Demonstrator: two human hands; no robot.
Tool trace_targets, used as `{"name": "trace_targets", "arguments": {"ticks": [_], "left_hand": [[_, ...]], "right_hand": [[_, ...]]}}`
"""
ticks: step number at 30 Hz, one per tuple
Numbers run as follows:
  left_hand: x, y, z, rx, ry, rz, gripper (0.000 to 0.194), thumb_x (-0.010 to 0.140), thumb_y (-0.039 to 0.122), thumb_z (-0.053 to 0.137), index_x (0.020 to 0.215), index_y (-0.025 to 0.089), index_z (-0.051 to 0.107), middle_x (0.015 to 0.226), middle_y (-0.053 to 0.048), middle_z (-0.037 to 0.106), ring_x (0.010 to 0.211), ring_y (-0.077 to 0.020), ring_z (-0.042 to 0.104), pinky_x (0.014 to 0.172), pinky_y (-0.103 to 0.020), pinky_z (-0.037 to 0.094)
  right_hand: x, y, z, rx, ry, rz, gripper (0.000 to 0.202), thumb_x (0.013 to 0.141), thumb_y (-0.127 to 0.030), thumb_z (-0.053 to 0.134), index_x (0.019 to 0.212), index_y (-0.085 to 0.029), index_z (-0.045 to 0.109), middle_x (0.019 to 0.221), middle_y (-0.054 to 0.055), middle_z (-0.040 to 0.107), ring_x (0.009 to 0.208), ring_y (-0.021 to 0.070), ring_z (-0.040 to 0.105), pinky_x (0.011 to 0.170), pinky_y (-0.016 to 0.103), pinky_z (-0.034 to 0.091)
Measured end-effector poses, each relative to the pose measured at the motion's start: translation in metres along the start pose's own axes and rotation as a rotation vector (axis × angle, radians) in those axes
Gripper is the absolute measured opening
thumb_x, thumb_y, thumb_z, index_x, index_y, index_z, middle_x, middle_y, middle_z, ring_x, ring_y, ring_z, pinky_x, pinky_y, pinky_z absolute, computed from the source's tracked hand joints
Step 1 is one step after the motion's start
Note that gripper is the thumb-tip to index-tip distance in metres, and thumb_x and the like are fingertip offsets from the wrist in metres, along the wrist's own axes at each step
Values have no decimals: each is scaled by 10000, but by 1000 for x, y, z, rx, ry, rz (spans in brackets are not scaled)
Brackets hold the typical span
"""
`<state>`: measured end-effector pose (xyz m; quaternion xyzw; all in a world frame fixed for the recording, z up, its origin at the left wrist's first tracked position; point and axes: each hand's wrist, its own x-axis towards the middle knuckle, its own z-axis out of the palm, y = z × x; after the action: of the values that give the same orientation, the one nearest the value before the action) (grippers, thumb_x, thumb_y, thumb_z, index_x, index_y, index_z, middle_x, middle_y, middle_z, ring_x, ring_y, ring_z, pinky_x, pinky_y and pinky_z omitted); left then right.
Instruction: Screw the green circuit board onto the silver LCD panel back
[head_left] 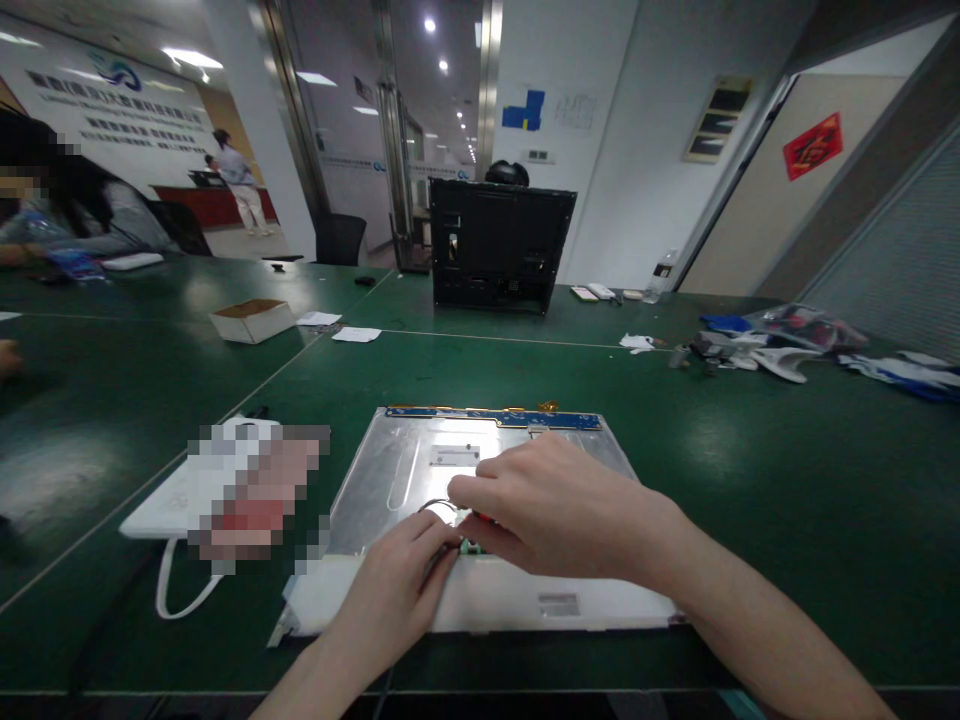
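Note:
A flat silver display panel (367, 490) lies on the green table, with a blue circuit strip (480, 415) along its far edge and a white band (510, 600) along its near side. My right hand (525, 500) is closed over the panel's middle; a small red part of something shows beneath its fingers, mostly hidden. My left hand (409, 570) rests at the panel's near part, fingertips pressed together beside a small green board (471, 547) and a dark wire. What those fingertips hold is too small to make out.
A white device with a strap (161, 500) lies left of the panel. Farther off are an open box (255, 322), white papers (357, 334), a black monitor frame (502, 245), and bags and parts (780, 350) at right. A person (97, 215) sits far left.

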<state>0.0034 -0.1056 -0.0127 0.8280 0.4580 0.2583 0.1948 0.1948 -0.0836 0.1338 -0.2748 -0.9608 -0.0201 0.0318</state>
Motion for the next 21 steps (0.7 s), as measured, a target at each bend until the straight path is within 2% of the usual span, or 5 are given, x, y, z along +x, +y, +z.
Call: {"name": "trace_targets", "arguments": {"ticks": [4, 8, 17, 21], "left_hand": [[1, 1, -1, -4, -17, -2, 151, 900, 179, 431, 906, 200, 581, 940, -64, 604, 894, -204, 597, 790, -325, 485], [0, 1, -2, -17, -7, 2, 158, 890, 163, 432, 916, 210, 580, 962, -58, 611, 900, -204, 596, 769, -320, 482], [0, 0, -1, -23, 12, 12, 136, 855, 149, 452, 881, 201, 575, 903, -54, 597, 871, -200, 602, 781, -317, 495], [0, 0, -1, -14, 33, 16, 126, 870, 192, 466, 859, 202, 590, 870, -52, 606, 849, -198, 608, 785, -315, 502]], "right_hand": [[-1, -2, -3, 40, -15, -10, 73, 891, -219, 466, 942, -181, 503, 794, 15, 643, 592, 119, 507, 492, 275, 202], [-2, -3, -5, 60, -41, -44, 120, 854, -194, 489, 973, -181, 483, 867, 27, 643, 610, 121, 512, 484, 272, 216], [0, -1, -3, 19, -25, 5, 216, 918, -406, 495, 966, -196, 515, 757, 17, 663, 599, 132, 554, 497, 272, 201], [0, 0, -2, -6, -28, 10, 201, 925, -392, 489, 941, -197, 537, 711, 12, 657, 567, 118, 535, 506, 270, 182]]}}
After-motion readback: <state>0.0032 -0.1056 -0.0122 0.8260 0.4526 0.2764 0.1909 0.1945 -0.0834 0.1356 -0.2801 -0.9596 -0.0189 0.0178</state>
